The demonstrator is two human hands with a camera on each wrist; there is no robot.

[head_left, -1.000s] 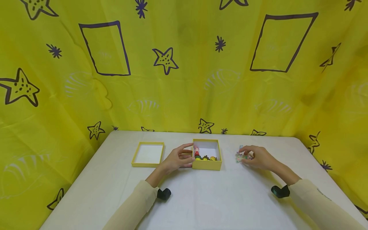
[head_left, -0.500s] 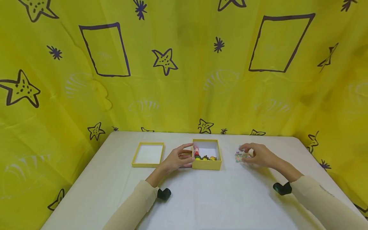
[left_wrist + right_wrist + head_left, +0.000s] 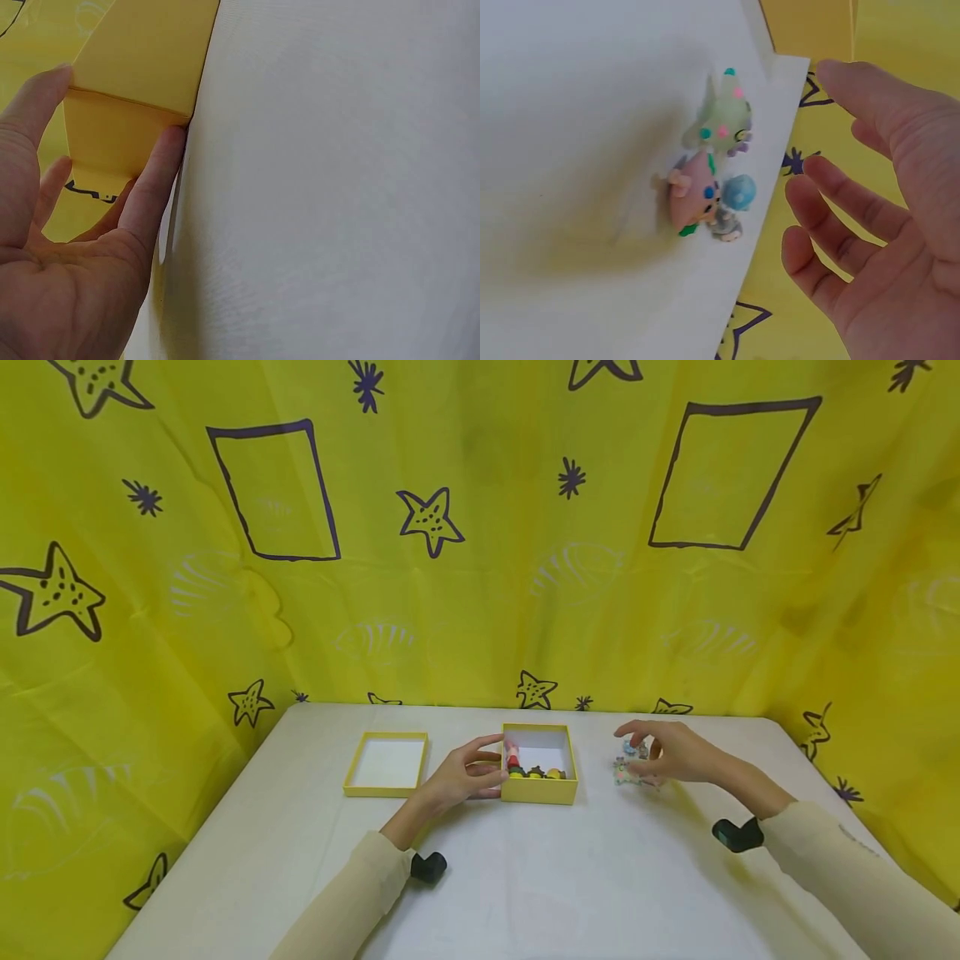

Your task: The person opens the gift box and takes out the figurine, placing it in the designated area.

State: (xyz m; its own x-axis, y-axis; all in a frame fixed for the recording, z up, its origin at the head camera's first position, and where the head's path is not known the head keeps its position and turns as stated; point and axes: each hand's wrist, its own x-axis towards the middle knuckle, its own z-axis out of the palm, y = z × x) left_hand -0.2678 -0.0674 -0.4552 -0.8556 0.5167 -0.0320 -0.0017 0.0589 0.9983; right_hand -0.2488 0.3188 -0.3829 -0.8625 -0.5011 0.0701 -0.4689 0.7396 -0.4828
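Right fingers [image 3: 817, 214] now wider apart

A yellow fabric curtain [image 3: 480, 593], printed with dark spotted starfish [image 3: 432, 522], spiky dark bursts [image 3: 572, 478], four-sided outlines [image 3: 325, 491] and pale striped fish [image 3: 577, 570], hangs in folds behind and along both sides of a white table [image 3: 540, 877].

One yellow box [image 3: 538, 791] and one lid [image 3: 386, 763] are sitting on one table [image 3: 525, 885]. I'm counting four loose figures [image 3: 694, 191], and four boxed figures [image 3: 556, 773] are showing too.
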